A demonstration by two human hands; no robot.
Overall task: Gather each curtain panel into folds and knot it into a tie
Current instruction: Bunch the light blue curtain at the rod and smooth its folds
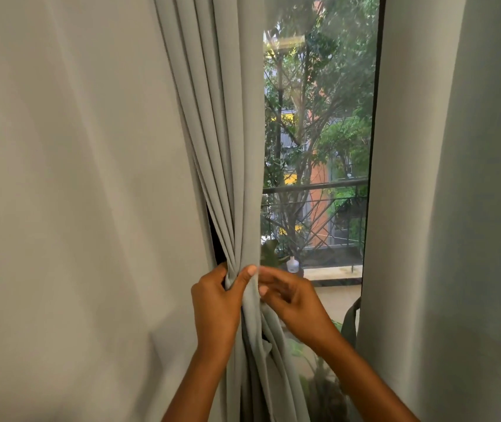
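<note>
Two bare forearms without sleeves, watch or bracelet, ending in the left hand (pixel 215 303) and right hand (pixel 293 303), ringless, with short nails.

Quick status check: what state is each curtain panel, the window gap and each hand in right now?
Left pale grey fabric curtain panel: edge gathered into folds, not knotted.
Right pale grey curtain panel: hanging loose, ungathered.
Glass window: uncovered between the panels.
Left hand: closed around the gathered folds.
Right hand: fingers at the fold's edge, blurred, grip unclear.
</note>
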